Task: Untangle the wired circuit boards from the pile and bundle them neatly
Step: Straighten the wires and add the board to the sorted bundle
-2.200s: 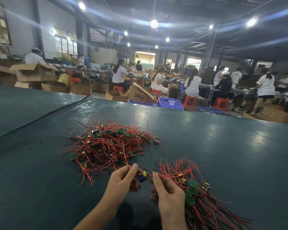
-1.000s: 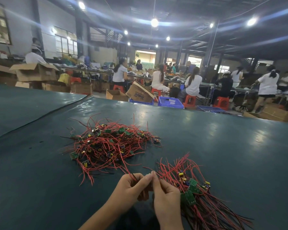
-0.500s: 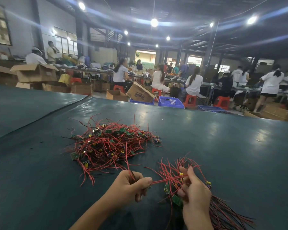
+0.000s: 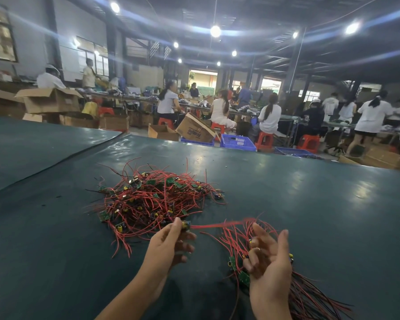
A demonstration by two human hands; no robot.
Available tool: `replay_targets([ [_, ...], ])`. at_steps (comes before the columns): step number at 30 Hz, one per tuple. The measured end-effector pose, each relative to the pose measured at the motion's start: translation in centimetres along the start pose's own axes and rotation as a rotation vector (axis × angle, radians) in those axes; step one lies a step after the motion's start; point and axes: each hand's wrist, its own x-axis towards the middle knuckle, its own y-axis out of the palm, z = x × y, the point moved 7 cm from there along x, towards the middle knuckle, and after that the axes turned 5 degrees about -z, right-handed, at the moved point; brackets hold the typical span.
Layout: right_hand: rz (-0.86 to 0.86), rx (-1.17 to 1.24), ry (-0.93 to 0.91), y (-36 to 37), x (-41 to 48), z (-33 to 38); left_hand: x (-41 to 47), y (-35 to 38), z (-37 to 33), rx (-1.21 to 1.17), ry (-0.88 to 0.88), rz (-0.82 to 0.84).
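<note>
Tangle of red-wired green circuit boards [image 4: 153, 197] lies on the dark green table mat [image 4: 56, 239], just beyond the left hand [image 4: 169, 243]. That hand's thumb and forefinger pinch one small board with a yellow capacitor [image 4: 185, 225] at the tangle's near edge, its red wires stretched rightward. Beside it, the right hand [image 4: 270, 262] curls its lower fingers round a gathered bundle of wired boards [image 4: 310, 296], forefinger and thumb straight and apart, the wires trailing toward the near right.

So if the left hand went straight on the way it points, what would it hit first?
Probably the tangled pile of wired circuit boards, just beyond the small board the left hand pinches; depth is unclear.
</note>
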Motion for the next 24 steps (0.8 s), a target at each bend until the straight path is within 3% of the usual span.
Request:
replay_targets([
  [3, 0.046, -0.065, 0.037, 0.4, -0.2, -0.6, -0.1, 0.1, 0.6, -0.078, -0.116, 0.040],
  [7, 0.163, -0.364, 0.078, 1.6, -1.4, -2.8, -1.1, 1.8, 1.4, -0.036, -0.249, 0.184],
  [12, 0.404, -0.478, 0.051, 4.1, -3.7, -4.1, -2.3, 3.2, 2.0, 0.109, -0.232, 0.349],
  [18, 0.284, -0.396, 0.147, 3.4, -3.4, -4.4, -2.0, 2.7, 2.2, 0.148, -0.208, 0.299],
  [24, 0.129, -0.330, 0.151, 2.7, -3.3, -4.7, -2.1, 2.8, 3.0, 0.050, -0.331, 0.294],
])
